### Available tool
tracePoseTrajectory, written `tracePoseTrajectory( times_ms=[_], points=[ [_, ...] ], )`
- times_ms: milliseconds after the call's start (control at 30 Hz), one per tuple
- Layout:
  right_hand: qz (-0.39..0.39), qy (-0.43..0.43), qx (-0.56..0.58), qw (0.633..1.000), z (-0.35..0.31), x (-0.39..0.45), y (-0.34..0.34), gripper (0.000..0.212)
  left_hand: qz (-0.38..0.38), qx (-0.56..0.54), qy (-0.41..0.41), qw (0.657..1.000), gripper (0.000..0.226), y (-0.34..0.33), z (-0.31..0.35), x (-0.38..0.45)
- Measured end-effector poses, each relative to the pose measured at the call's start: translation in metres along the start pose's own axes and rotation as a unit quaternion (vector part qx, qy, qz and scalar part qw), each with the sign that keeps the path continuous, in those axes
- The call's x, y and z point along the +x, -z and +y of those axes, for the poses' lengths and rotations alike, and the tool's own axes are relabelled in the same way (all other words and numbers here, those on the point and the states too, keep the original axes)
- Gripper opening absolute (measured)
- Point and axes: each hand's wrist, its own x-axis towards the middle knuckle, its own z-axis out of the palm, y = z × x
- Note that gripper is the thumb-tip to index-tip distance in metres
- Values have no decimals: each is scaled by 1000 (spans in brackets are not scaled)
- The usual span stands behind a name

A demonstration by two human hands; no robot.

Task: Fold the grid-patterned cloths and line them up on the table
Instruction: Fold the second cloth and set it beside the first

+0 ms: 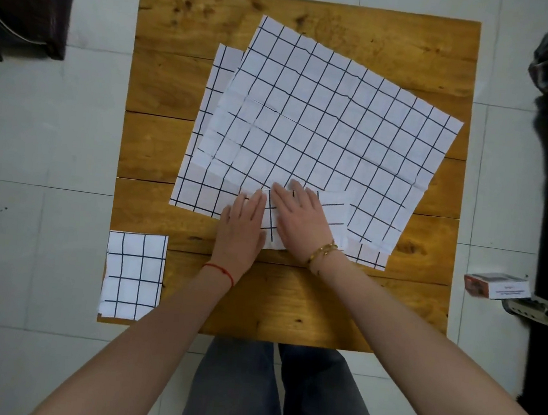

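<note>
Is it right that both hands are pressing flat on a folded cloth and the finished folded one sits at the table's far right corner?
Not quite. The finished folded cloth sits at the table's near left corner, as the head view shows. The rest holds: the left hand and right hand press flat on a folded cloth.

Your table carries everything. A folded cloth lies on its near left corner, well apart from the rest. Across the middle and far right a large unfolded cloth lies tilted on top of another cloth, which sticks out along its left side. On the near edge of that pile sits a small, partly folded cloth. Your left hand and right hand rest flat on it, side by side, the left one partly on the table. A small box lies off the table to your right.
</note>
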Motion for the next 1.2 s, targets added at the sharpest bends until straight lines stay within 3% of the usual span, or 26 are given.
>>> tracePoseTrajectory(
  times_ms=[167,600,767,900,1200],
  points=[
    [-73,10,-61,995,3,-2,-12,59,-23,25,11,999,76,-3,-3,0],
    [-52,-124,-60,989,80,-51,-7,59,-28,23,11,999,81,-8,-3,1],
    [-19,-69,-40,997,53,-36,3,57,1,17,-7,1000,79,-8,-3,-7],
    [-43,-1,-46,998,28,-20,1,56,25,17,-19,999,75,-11,0,-18],
    [-92,-22,-24,995,13,-13,-6,57,-7,19,-5,1000,65,-33,9,-58]
  ],
)
